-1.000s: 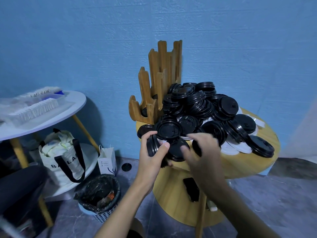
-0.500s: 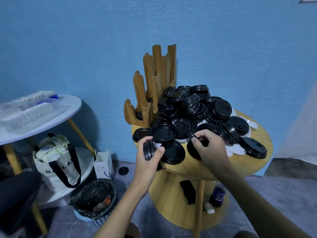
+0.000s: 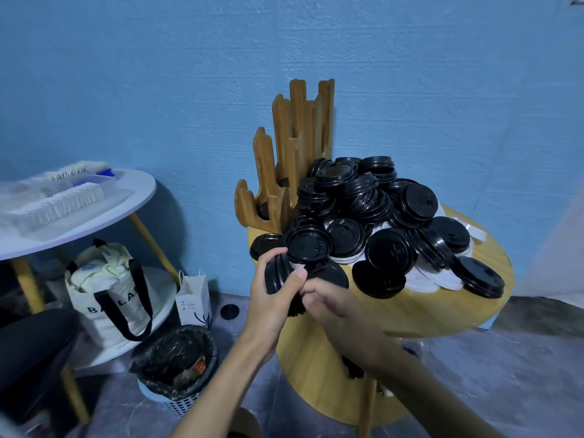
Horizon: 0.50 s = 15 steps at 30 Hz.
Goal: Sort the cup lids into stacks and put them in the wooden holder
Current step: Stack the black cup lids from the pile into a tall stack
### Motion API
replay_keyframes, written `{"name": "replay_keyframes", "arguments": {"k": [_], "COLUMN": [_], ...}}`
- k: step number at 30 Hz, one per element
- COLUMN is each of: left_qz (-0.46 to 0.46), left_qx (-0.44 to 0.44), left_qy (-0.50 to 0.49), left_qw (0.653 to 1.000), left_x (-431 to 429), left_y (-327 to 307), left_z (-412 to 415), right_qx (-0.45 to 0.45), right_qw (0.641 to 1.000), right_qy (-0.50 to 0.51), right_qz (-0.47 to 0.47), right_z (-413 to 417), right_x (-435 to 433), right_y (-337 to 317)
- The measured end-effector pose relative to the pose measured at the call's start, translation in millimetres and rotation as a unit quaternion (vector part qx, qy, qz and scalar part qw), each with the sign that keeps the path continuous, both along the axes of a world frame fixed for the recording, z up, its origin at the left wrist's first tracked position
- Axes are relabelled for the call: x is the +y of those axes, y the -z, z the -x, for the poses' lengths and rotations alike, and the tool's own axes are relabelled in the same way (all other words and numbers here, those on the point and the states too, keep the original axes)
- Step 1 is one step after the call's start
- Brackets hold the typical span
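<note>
Lids (image 3: 357, 192) heaped against wooden holder (image 3: 297, 128)

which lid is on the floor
The single black lid lying flat beside the paper bag, left of the table. The other lids are piled on the tabletop or gripped in the left hand.

Black cup lids (image 3: 363, 197) lie in a loose heap, touching the upright, slotted wooden holder (image 3: 297, 121) at its right.
</note>
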<state>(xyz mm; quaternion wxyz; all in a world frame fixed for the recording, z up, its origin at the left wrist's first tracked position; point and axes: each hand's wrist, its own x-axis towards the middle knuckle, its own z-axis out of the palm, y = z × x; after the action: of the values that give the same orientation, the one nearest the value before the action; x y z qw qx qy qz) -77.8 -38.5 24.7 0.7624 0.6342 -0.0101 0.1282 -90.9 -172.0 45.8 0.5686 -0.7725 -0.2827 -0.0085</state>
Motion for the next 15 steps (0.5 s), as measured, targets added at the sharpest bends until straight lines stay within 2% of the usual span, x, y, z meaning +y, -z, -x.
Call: {"name": "replay_keyframes", "arguments": {"k": [3, 5, 7, 9, 12, 15], "left_qz": [0.003, -0.015, -0.034, -0.045, -0.051, -0.058], "left_qx": [0.007, 0.012, 0.011, 0.012, 0.017, 0.020], "left_qy": [-0.034, -0.046, -0.045, -0.036, -0.032, -0.032], "left_qw": [0.999, 0.999, 0.998, 0.998, 0.998, 0.998], "left_x": [6.6, 10.3, 11.5, 11.7, 13.1, 14.7], "left_y": [1.6, 3.2, 3.8, 3.2, 2.6, 5.1], "left_z": [-2.6, -6.2, -9.3, -11.5, -14.2, -18.6], "right_qx": [-0.048, -0.116, -0.160, -0.179, -0.208, -0.232], "right_qw": [0.988, 0.956, 0.923, 0.907, 0.895, 0.896], "right_qy": [0.146, 0.229, 0.240, 0.235, 0.228, 0.243], "right_qz": [0.029, 0.143, 0.255, 0.301, 0.322, 0.291], "right_z": [-30.1, -56.6, -77.1, -89.5, -99.8, -104.0], "right_x": [-2.5, -1.3, 1.1, 5.6, 10.4, 9.1], "right_y": [-1.5, 1.0, 4.7, 5.6, 7.1, 6.6]}}
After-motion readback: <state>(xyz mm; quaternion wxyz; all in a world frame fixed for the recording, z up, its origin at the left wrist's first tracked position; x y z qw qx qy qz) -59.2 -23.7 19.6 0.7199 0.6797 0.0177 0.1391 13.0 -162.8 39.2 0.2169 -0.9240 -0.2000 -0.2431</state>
